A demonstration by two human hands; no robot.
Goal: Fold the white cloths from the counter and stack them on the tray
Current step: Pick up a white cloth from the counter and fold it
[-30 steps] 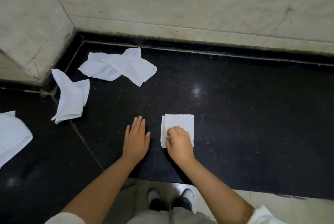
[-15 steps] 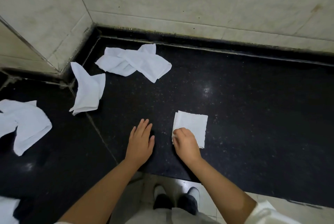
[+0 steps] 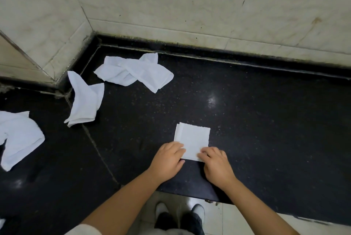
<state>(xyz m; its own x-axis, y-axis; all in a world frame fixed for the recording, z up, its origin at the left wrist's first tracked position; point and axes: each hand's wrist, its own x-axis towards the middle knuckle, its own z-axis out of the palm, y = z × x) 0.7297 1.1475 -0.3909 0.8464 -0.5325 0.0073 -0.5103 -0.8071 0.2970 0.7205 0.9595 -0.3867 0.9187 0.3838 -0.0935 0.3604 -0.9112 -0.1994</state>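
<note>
A small folded white cloth (image 3: 192,138) lies square on the black counter (image 3: 266,130) near its front edge. My left hand (image 3: 167,160) grips its near left corner, fingers curled on the edge. My right hand (image 3: 216,164) holds its near right corner. Three unfolded white cloths lie further left: a crumpled cloth (image 3: 133,71) by the back wall, a half-folded cloth (image 3: 85,100) in the corner, and a loose cloth (image 3: 19,136) at the far left. No tray is in view.
Pale marble walls (image 3: 190,7) close the counter at the back and left. The counter's front edge (image 3: 190,195) runs just under my wrists. My shoes (image 3: 178,214) stand on light floor tiles below it.
My left hand moved right from the bare counter onto the folded cloth's near left corner. My right hand shifted to the near right corner. The view panned left.
</note>
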